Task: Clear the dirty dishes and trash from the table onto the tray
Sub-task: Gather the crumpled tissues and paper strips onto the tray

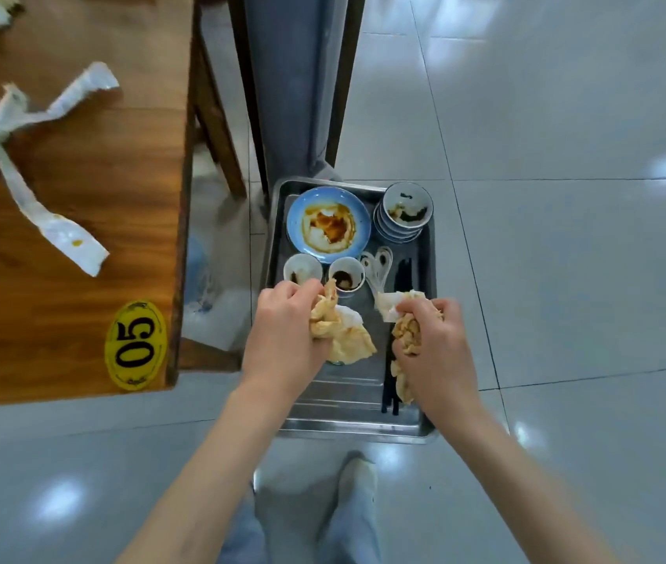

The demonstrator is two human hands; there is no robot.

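Both hands point(286, 319) point(433, 331) clutch stained napkins point(339, 331) | tray point(347, 425): blue plate point(328, 225), stacked bowls point(402, 213), cups point(303, 268)

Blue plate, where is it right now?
In the head view, the blue plate lies in the metal tray's far left corner, beside the stacked bowls, behind two small cups.

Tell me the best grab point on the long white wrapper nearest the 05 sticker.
Judging by its pose, pinch the wrapper at its wide near end by the table edge, coming from above. It lies flat and thin, so a side approach likely finds no edge.
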